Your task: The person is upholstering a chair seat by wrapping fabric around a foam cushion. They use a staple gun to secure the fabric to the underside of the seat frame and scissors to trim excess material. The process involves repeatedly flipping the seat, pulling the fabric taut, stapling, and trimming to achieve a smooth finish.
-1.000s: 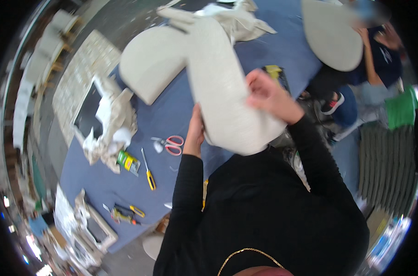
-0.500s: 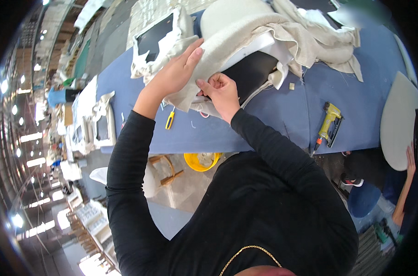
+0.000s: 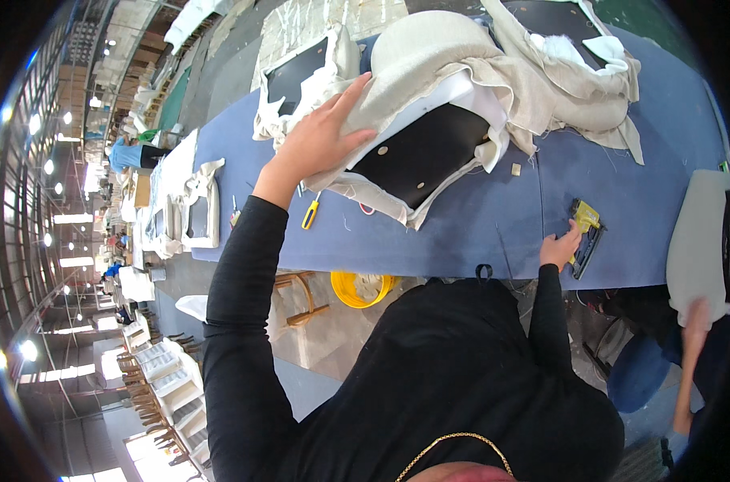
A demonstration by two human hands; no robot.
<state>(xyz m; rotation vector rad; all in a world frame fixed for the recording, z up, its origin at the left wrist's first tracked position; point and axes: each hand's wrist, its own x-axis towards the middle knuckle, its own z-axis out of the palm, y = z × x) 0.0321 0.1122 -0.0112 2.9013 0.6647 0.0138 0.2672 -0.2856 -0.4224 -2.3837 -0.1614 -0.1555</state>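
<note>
My left hand [image 3: 321, 140] lies flat, fingers spread, on a beige fabric-covered seat cushion [image 3: 429, 88] that sits upside down on the blue worktable [image 3: 477, 225], showing its black underside [image 3: 421, 153]. My right hand [image 3: 559, 249] reaches to the table's near right edge and touches a yellow and black staple gun [image 3: 587, 233] lying there. Loose beige fabric is bunched behind the cushion [image 3: 574, 72].
A yellow-handled screwdriver [image 3: 310, 214] lies near my left wrist. Another black-backed cushion [image 3: 301, 76] sits far left. A yellow bucket [image 3: 361, 287] and wooden stool [image 3: 299, 296] stand under the table. A white padded piece [image 3: 697, 237] is at right, with another person's arm [image 3: 686, 369] below it.
My right hand left the cushion's edge and moved right to the staple gun. My left hand stays pressed on the cushion.
</note>
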